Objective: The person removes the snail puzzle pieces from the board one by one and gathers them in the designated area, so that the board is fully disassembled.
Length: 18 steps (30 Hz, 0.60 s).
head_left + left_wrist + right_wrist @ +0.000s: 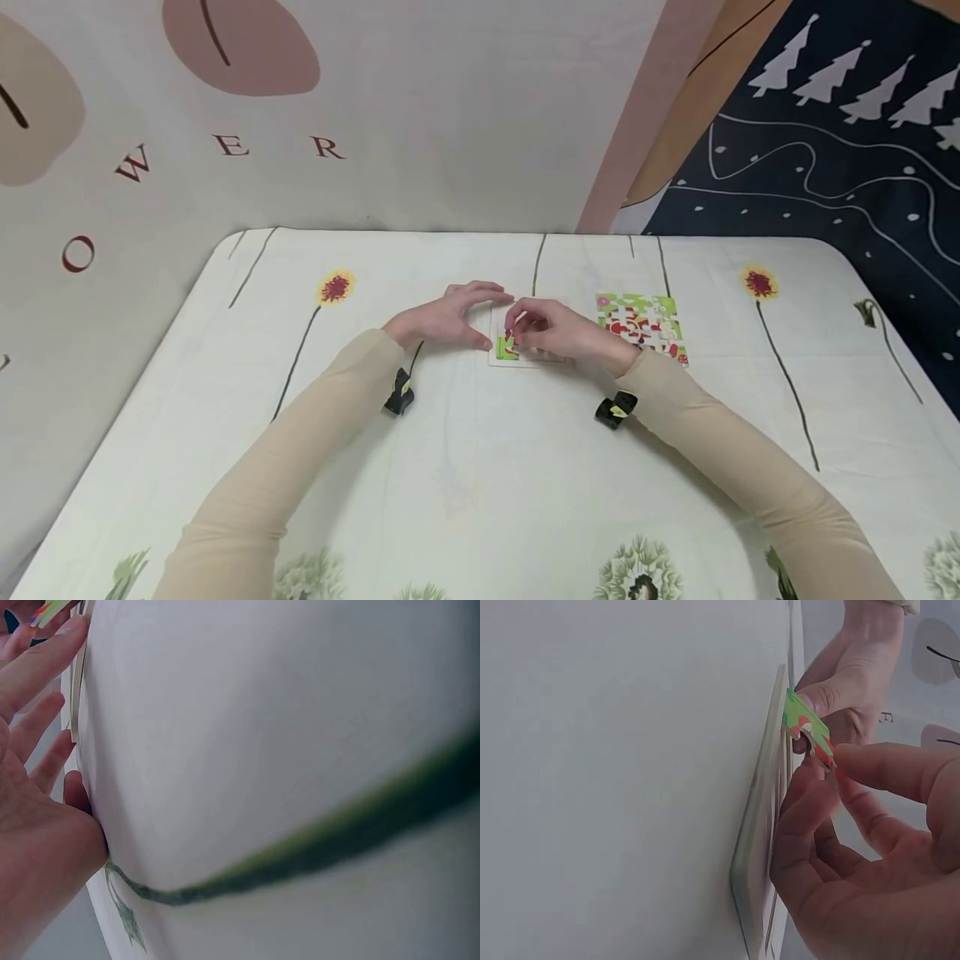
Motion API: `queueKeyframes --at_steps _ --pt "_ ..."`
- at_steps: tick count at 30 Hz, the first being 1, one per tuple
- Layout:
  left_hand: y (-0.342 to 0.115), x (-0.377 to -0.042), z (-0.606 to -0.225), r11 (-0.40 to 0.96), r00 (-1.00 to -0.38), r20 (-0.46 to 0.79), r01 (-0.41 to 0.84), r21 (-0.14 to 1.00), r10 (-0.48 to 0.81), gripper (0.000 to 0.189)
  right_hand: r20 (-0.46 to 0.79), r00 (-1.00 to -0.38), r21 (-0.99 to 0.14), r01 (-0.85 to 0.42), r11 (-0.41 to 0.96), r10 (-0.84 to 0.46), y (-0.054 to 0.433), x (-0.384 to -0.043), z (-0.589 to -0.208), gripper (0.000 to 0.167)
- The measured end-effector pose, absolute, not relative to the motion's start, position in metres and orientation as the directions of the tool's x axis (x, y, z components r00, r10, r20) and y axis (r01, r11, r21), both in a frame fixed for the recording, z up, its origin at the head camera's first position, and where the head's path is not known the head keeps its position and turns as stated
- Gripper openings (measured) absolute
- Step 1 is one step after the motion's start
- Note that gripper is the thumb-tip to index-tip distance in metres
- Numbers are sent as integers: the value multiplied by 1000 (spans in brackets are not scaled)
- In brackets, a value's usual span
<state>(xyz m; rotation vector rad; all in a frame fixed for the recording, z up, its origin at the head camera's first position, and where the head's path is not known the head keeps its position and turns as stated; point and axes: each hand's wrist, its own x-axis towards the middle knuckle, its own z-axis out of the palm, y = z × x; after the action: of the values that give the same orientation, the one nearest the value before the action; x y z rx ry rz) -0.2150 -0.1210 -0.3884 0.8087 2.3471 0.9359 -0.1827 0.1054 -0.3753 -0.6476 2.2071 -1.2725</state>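
Observation:
My right hand [561, 329] is over a thin, pale puzzle tray [528, 365] lying on the table. Between thumb and fingertips it pinches a puzzle piece [810, 727], green with red patches, tilted up at the tray's left side. Part of the tray is hidden under this hand. My left hand [448, 317] rests at the tray's left edge, thumb and fingers spread apart and relaxed. In the left wrist view its fingers [46, 664] reach along the tray's side, and they hold no piece.
To the right of the tray lies a group of colourful puzzle pieces [637, 310] in green, red and white, partly behind my right wrist. A white cloth [450, 467] printed with flowers covers the table. Behind its far edge hangs a printed curtain [465, 125].

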Motion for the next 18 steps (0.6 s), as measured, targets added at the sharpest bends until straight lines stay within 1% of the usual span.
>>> queueKeyframes --at_steps 8,14,18 --pt "-121 -216 -388 590 -705 -208 354 726 678 77 -141 -759 -901 -167 400 -635 103 -184 -375 19" --pt "-121 -215 -386 584 -704 -197 364 726 683 78 -155 -801 -894 -135 427 -578 107 -182 -373 20" --pt "-121 -213 -385 588 -704 -198 367 721 682 77 -162 -809 -896 -120 428 -565 114 -181 -373 18"
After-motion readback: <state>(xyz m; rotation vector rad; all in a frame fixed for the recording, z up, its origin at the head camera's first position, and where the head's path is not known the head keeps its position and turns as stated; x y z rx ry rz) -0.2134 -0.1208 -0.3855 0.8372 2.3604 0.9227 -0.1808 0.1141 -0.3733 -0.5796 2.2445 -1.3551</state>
